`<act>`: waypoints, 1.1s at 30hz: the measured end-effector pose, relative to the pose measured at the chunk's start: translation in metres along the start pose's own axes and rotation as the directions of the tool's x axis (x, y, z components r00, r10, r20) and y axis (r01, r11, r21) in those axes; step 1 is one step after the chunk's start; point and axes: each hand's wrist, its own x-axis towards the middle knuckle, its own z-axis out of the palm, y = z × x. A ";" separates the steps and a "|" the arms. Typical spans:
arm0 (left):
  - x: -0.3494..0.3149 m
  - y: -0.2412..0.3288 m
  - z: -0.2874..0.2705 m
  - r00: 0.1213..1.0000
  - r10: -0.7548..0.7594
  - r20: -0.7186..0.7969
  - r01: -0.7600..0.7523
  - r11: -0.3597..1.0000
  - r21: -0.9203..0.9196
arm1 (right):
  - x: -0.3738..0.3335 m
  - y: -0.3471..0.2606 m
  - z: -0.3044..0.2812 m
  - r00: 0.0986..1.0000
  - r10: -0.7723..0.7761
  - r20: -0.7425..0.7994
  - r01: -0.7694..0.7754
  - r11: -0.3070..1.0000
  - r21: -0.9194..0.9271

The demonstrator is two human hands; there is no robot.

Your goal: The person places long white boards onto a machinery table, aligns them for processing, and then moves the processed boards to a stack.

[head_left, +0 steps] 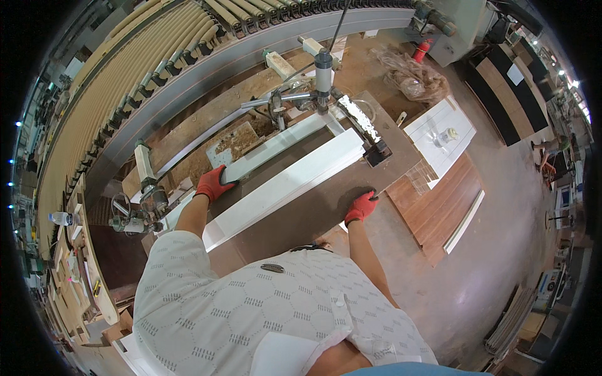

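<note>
My left hand (213, 183), in a red glove with dark fingertips, is closed over a long white rail (279, 146) on the brown tabletop (282, 216). Next to it, a stack of long white boards (295, 182) lies diagonally across the top. By the near right edge is my right hand (362, 207), also red-gloved. Its fingers are curled together, and whatever they hold is too small to make out. An upright air cylinder (323, 78) with a metal arm stands at the rail's far end. A scuffed white-faced bar (359, 119) lies across the boards' right end.
Another clamp fixture (152, 200) stands at the left. Behind the bench runs a roller conveyor (163, 59). On the floor to the right lie reddish wood panels (439, 203) and a white panel (461, 125). Clear plastic wrap (414, 78) sits near a red fire extinguisher (422, 50).
</note>
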 end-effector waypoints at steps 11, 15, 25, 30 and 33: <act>-0.006 0.003 -0.004 1.000 0.008 0.004 -0.007 1.000 -0.012 | 0.001 -0.002 -0.010 0.997 0.021 0.070 -0.020 0.999 -0.026; -0.005 0.009 -0.006 0.999 -0.008 0.037 0.008 1.000 -0.005 | 0.008 0.010 -0.011 1.000 -0.008 0.013 0.008 1.000 -0.021; -0.013 0.005 0.000 0.999 -0.009 0.041 0.007 0.999 0.035 | -0.003 -0.007 -0.029 0.997 0.008 0.072 -0.014 0.997 0.079; -0.015 0.005 0.002 1.000 0.027 0.015 -0.027 0.999 0.022 | 0.001 0.000 -0.026 1.000 -0.017 -0.018 0.017 1.000 0.019; -0.022 0.007 0.004 0.999 -0.003 0.049 0.004 1.000 -0.011 | -0.002 -0.006 -0.034 1.000 0.012 0.029 -0.012 1.000 0.008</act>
